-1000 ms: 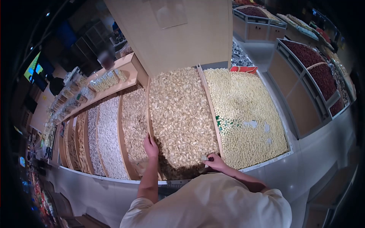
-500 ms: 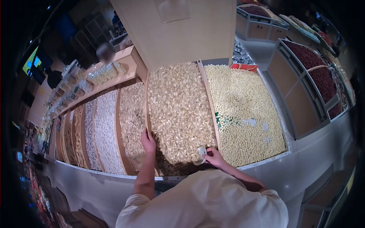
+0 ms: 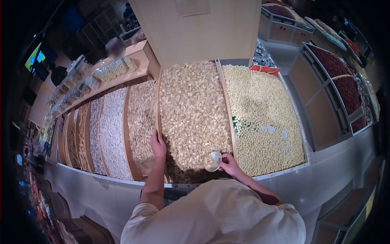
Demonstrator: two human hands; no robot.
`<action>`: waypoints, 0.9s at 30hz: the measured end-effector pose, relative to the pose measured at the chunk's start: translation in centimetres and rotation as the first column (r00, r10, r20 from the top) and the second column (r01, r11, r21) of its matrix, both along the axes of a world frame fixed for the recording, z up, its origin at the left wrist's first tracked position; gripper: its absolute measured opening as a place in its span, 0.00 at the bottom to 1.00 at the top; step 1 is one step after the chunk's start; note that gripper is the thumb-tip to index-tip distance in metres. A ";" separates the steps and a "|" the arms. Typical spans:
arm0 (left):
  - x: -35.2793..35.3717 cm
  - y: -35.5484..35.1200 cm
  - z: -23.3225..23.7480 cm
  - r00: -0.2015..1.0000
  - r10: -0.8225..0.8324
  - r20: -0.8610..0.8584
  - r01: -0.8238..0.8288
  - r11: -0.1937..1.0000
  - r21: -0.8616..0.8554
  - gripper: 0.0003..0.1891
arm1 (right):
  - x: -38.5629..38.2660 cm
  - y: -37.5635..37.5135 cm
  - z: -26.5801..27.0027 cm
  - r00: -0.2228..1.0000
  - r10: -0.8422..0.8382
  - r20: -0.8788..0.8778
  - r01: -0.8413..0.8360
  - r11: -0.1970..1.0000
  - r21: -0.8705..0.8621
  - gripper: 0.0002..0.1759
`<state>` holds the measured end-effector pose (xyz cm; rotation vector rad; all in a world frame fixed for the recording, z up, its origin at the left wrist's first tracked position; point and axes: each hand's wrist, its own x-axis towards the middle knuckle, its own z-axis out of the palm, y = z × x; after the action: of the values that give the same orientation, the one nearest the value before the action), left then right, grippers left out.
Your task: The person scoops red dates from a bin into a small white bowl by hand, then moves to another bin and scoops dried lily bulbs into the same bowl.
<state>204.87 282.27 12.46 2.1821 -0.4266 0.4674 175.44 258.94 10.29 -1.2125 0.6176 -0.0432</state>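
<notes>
My right hand (image 3: 229, 164) is closed on the edge of a small white scoop (image 3: 213, 162), low at the front of the middle bin. The scoop's hollow faces up, with a few pale pieces at its left side. Beneath and behind it spreads a heap of pale beige, nut-like pieces (image 3: 193, 110); their exact kind I cannot make out. My left hand (image 3: 158, 145) grips the wooden divider (image 3: 158, 105) at that bin's left side, its fingers partly hidden. The front of the middle bin lies in dark shadow.
Right of the middle bin, cream-coloured round pieces (image 3: 264, 122) fill another bin. Narrower bins, one of white pieces (image 3: 113, 134), run left. Clear jars (image 3: 107, 72) line a wooden shelf (image 3: 140, 67). A tall wooden panel (image 3: 199, 36) stands behind. Dark-red goods (image 3: 345, 89) fill a stand at right.
The scoop in my right hand has tilted so its hollow shows more, and it sits slightly higher. My left hand stays on the divider. The view has shifted a little.
</notes>
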 end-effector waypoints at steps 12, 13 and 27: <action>-0.1 -0.1 0.5 0.999 -0.007 -0.035 0.007 1.000 0.011 0.18 | 0.6 -0.4 2.6 0.999 -0.002 0.051 0.011 0.984 -0.177 0.20; 0.0 -0.1 0.4 1.000 -0.011 -0.025 0.011 1.000 0.004 0.18 | 0.7 -0.3 3.0 0.992 -0.020 0.123 0.054 0.959 -0.279 0.21; 0.1 0.1 -0.1 0.999 -0.013 -0.040 0.014 1.000 0.025 0.18 | 3.4 -1.4 9.5 0.959 0.103 0.265 0.172 0.532 -0.829 0.30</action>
<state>204.99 282.39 12.39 2.2079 -0.4278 0.4124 178.86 257.55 19.79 -2.1133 0.3418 -0.6225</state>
